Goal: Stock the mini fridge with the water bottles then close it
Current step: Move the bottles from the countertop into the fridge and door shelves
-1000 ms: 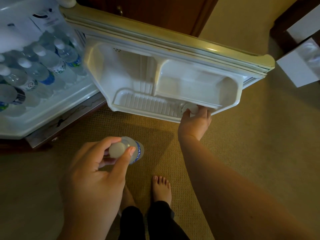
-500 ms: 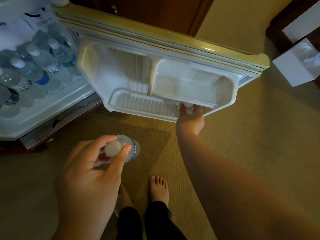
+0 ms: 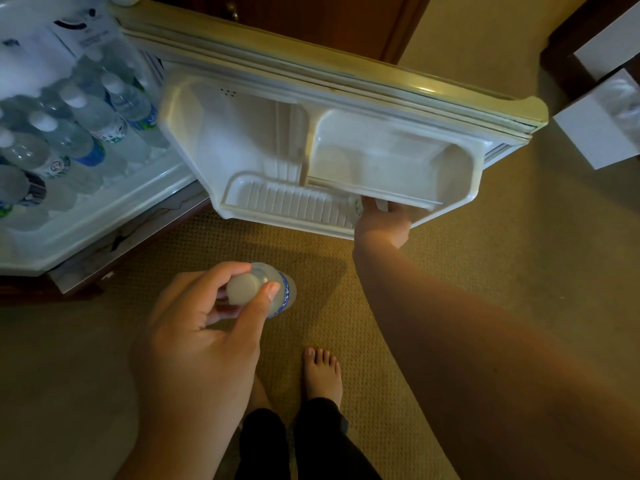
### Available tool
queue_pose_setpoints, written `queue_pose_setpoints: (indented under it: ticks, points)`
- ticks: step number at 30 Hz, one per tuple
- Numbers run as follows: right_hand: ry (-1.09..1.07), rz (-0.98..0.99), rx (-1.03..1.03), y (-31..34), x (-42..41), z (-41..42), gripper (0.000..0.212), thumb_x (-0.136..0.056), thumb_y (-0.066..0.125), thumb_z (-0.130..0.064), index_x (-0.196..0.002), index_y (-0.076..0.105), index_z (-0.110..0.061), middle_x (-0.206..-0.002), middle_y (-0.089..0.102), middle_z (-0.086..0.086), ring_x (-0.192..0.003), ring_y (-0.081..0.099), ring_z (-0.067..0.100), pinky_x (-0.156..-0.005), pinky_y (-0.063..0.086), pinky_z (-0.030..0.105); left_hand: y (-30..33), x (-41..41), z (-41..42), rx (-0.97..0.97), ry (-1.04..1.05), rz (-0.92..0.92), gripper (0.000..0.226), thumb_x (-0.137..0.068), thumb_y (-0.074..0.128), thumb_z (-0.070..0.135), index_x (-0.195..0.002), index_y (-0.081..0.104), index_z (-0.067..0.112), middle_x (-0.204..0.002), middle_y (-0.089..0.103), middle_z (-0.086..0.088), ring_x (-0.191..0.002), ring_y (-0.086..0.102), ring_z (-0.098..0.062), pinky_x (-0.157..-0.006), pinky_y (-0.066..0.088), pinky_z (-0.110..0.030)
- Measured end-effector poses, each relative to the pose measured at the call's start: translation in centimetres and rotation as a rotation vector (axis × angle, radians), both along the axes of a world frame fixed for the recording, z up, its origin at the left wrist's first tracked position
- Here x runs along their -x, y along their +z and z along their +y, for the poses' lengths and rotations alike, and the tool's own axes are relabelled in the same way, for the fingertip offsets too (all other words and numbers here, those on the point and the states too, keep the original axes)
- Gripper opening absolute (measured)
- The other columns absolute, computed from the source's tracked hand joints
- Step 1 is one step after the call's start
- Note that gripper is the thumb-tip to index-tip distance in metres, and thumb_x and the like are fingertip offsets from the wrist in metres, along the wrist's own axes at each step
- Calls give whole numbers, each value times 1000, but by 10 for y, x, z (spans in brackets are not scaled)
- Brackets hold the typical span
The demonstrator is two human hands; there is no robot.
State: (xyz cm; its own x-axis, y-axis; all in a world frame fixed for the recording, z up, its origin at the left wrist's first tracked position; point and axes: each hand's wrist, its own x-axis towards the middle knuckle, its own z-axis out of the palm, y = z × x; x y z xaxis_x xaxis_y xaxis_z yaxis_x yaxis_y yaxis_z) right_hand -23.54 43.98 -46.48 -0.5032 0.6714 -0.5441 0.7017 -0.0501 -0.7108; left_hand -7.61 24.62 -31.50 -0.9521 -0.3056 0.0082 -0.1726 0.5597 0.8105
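1. You can read no text in this view.
2. The held bottle point(image 3: 277, 292) carries a blue label; its white lettering is illegible.
3. The paper sheet point(image 3: 88, 32) inside the fridge shows printed lines, too small to read.
4. Labels on the stored bottles point(image 3: 104, 123) are blurred.

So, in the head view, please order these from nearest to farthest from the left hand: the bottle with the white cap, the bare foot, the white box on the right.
1. Bottle with the white cap: held in the left hand itself.
2. Bare foot: on the carpet, just right of and below the hand.
3. White box: far across, at the upper right edge.
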Motion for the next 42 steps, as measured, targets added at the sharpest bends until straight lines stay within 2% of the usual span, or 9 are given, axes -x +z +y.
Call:
queue_pose_setpoints:
  ticks: [4,9,12,17,23,27,33,38,42]
  points:
    - [-68,12,74,-2,-1,-4,45,-84,81,-45,-126,67,-36,-103,69,-7,-96,66,26,-87,53,38,-1,-1,-1,-7,7,-4,28,-87,84,35,-106,77,16,-99,68,5,-82,70,-6,-62,61,-31]
    - [-31,-28,77,0,3,5,26,-89,78,-40,-110,67,-29,-80,63,-10,-74,61,14,-62,44,23,-3,-3,-6,-4,-3,-15,27,-84,82,28,-106,77,15,-100,67,3,-83,69,-4,-67,59,-23]
    - [27,-29,59,-1,9,10,21,-92,75,-37,-106,66,-23,-83,65,-6,-80,65,20,-71,46,28,-6,-3,-9,-13,6,-36,28,-83,81,28,-108,77,16,-101,67,4,-84,69,-3,-68,59,-21]
    - [51,33,-19,-8,7,9,26,-94,72,-39,-115,65,-24,-73,55,-15,-65,52,4,-74,42,27,-12,-5,-10,-16,23,-33,29,-84,81,29,-110,76,17,-102,66,6,-87,70,-5,-64,62,-31]
    - [96,15,-97,-14,3,3,28,-94,70,-45,-101,65,-19,-75,63,-8,-82,67,24,-85,57,42,-10,-9,-8,-24,12,-26,28,-84,82,26,-109,76,17,-102,66,7,-86,71,-7,-66,61,-28]
    - [105,-6,-139,-13,3,1,30,-98,66,-44,-104,62,-15,-72,56,-10,-81,64,24,-78,52,36,-9,-10,-4,-48,30,-19,26,-83,82,27,-107,76,19,-100,67,10,-83,71,-7,-66,60,-25]
    - [80,22,-200,-15,2,-1,22,-98,67,-41,-98,61,-19,-75,58,-11,-74,61,17,-75,49,32,-7,-14,-3,-34,27,-1,25,-82,83,24,-106,76,18,-100,68,8,-84,70,-4,-67,59,-23]
    - [61,37,-225,-22,-4,-1,34,-92,72,-47,-112,72,-20,-110,72,-5,-98,70,22,-93,57,41,-11,-15,-5,-13,21,3,26,-82,83,23,-106,77,15,-100,68,5,-84,71,-6,-66,59,-25]
    - [117,29,-264,-21,-4,2,44,-89,72,-55,-117,72,-22,-118,70,-6,-105,69,22,-97,56,43,-13,-13,-6,-9,25,-2,27,-82,83,23,-107,77,13,-101,69,4,-85,71,-6,-66,60,-25]
